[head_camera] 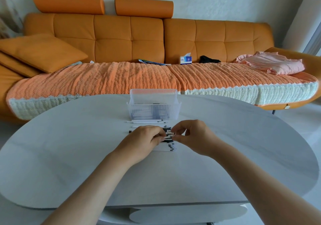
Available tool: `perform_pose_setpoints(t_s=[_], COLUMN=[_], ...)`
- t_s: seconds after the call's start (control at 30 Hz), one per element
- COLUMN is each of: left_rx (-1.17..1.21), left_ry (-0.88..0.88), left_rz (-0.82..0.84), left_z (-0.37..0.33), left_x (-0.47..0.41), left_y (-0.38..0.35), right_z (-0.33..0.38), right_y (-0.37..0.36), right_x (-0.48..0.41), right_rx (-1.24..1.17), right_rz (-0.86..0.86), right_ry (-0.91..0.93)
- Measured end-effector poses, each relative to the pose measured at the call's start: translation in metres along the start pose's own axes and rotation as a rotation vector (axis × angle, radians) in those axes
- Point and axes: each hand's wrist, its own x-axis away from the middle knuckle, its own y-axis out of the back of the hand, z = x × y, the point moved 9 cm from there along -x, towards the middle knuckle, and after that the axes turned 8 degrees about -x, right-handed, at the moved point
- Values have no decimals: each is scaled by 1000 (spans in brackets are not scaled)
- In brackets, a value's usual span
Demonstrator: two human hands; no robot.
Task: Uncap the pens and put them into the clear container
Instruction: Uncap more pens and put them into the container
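Observation:
A row of white pens (pixel 166 146) with black caps lies side by side on the white oval table (pixel 86 155), in front of the clear ribbed container (pixel 153 109). Some pens show through the container's wall. A few more white pens (pixel 147 121) lie just before the container. My left hand (pixel 147 139) lies over the left part of the row and grips a pen's barrel. My right hand (pixel 191 134) meets it from the right, its fingertips pinching the black cap (pixel 169 134) of that pen. The held pen is mostly hidden by my fingers.
An orange sofa (pixel 130 39) with a knitted cover runs behind the table. On it lie a tissue box (pixel 185 59), a dark item, papers and a pink cloth (pixel 271 63). A loose black cap (pixel 130 131) lies left of my left hand.

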Motion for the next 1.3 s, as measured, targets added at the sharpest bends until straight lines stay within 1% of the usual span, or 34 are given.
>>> perform_pose_setpoints(t_s=[0.1, 0.2, 0.33, 0.47, 0.57, 0.63, 0.7, 0.8, 0.93, 1.13, 1.2, 1.3], left_rx=[9, -4, -25, -36, -41, -41, -45, -82, -134, -193, -196, -193], left_ry=[-9, -22, -58, -80, -95, -109, -140, -183, -211, -208, -185, -172], left_rz=[-13, -45, -99, -89, -78, -70, -63, -39, -47, -99, -108, -100], left_z=[-1, -4, -9, -9, -10, -11, -14, -16, -16, -9, -3, 1], left_x=[-2, 0, 6, 9, 9, 10, 12, 14, 16, 16, 14, 12], left_y=[-1, -1, 0, -3, -3, -4, -6, -12, -16, -13, -13, -14], right_z=[-3, 1, 2, 1, 3, 2, -5, -18, -29, -26, -28, -32], right_y=[1, -5, -9, -16, -17, -11, -1, 7, -4, -17, -17, -15], right_x=[0, 4, 7, 9, 7, 1, -8, -17, -23, -35, -37, -40], right_rx=[20, 34, 36, 60, 35, 6, -3, 111, 230, 382, 378, 305], right_rz=[7, 59, 80, 143, 182, 143, 63, -9, 29, 65, 62, 40], right_ry=[-33, -27, 8, 9, -1, -4, -31, -65, -104, -112, -128, -144])
